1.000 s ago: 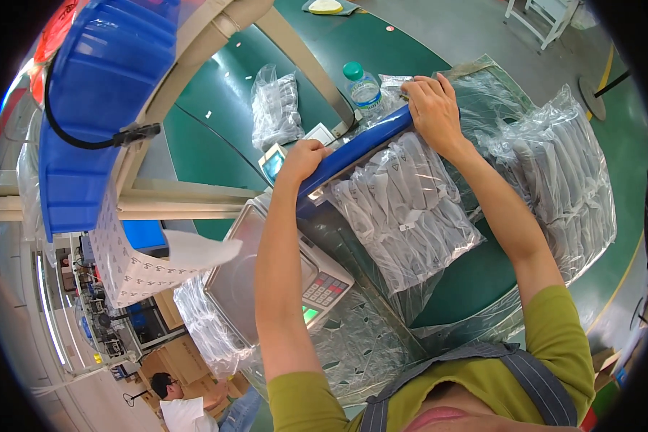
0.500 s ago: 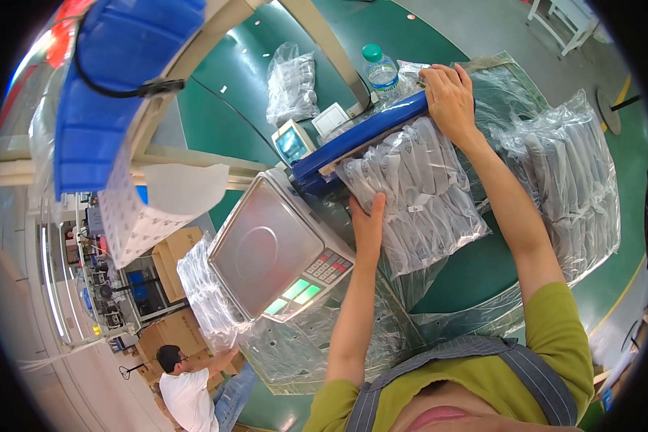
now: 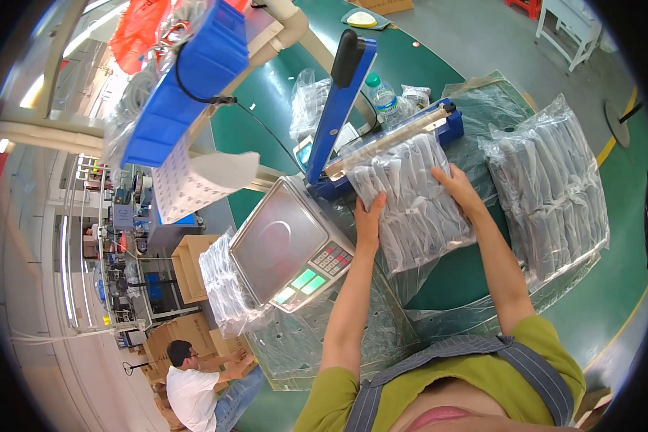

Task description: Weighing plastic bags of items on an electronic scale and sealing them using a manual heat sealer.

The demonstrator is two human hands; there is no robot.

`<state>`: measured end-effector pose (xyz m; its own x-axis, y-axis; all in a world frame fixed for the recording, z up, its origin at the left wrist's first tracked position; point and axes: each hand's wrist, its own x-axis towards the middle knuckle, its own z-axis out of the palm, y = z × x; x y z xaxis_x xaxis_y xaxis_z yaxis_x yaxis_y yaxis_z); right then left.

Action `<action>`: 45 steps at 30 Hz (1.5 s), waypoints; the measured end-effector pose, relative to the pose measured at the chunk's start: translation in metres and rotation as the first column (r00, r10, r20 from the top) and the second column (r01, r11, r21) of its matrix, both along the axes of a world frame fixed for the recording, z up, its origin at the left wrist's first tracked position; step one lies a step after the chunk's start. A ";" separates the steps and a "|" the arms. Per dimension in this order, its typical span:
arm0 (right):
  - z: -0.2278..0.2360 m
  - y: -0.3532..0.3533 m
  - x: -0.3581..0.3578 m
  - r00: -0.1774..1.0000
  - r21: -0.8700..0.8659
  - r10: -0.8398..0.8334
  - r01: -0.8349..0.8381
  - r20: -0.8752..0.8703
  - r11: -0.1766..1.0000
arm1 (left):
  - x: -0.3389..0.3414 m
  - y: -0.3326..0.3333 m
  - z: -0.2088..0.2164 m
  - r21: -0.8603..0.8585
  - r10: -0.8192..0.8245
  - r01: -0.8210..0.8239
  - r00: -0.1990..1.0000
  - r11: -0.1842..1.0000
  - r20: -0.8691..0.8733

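A clear plastic bag (image 3: pixel 421 216) packed with long grey pieces in thin wrappers lies before me, its far end at the bar of a blue bag sealer (image 3: pixel 450 128). The sealer's arm (image 3: pixel 338 108), with a black handle, stands raised. My left hand (image 3: pixel 368 222) grips the bag's left edge, thumb on top and the other fingers partly hidden. At the right edge, my right hand (image 3: pixel 459 190) is closed on the bag, with some fingers out of sight beneath it.
A weighing scale (image 3: pixel 277 237) stands to the left, with another filled bag (image 3: pixel 219 281) beside it. More packed bags (image 3: pixel 554 194) lie at right. Behind the sealer are a water bottle (image 3: pixel 384 97) and a blue bin (image 3: pixel 187 86). A person (image 3: pixel 194 385) sits at lower left.
The sealer's arm has swung up from its lowered position. My right hand has left it and come down to the bag's right edge. My left hand stays on the bag.
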<state>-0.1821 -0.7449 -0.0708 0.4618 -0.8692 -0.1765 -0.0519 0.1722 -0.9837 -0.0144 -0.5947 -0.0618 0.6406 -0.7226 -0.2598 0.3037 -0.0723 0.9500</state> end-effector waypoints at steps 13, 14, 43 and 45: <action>0.113 0.193 -0.028 0.861 0.204 0.484 -0.508 0.159 0.837 | -0.040 0.263 0.106 0.152 0.132 -0.150 0.984 0.977 0.119; 0.113 0.216 -0.019 0.807 0.305 0.571 -0.587 0.151 0.750 | -0.034 0.291 0.111 0.192 0.166 -0.185 0.980 0.964 0.113; 0.096 0.555 0.303 0.634 0.637 0.454 -0.752 0.626 0.171 | 0.193 0.538 0.110 -0.215 0.422 -0.427 0.904 0.878 -0.071; 0.095 0.557 0.306 0.651 0.637 0.374 -0.750 0.661 0.179 | 0.169 0.535 0.129 -0.260 0.430 -0.432 0.900 0.863 -0.068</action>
<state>0.1240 -0.1876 0.0238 0.9311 0.1779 -0.3185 -0.2809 0.9066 -0.3150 0.1547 -0.0599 0.0673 0.9029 -0.4166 -0.1055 0.2537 0.3188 0.9132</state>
